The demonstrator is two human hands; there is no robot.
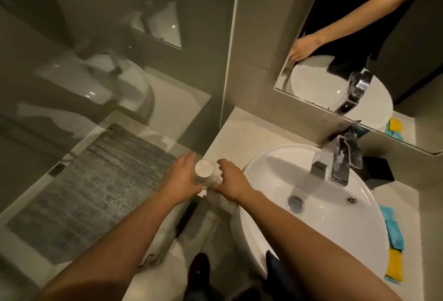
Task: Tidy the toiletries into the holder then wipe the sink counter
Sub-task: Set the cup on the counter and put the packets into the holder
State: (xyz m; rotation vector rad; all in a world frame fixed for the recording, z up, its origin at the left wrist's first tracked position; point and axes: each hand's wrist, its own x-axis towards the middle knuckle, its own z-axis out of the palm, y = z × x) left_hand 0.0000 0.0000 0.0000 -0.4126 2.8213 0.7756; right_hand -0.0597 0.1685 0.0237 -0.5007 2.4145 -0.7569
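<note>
Both bare hands reach to the near left corner of the pale speckled stone counter [242,132], flanking a small clear glass tumbler [203,174] that stands upright at the counter's left edge. The left hand [180,182] cups its left side, fingers spread and extended; the right hand [231,180] curls beside its right side, and whether either palm touches the glass is hard to tell. Just right of them sits the white oval ceramic basin [311,204], with a chrome lever tap [340,161] at the back edge. A blue and yellow cloth [393,243] lies along the counter's right edge, beside the basin. A black square holder [377,168] stands behind the tap.
</note>
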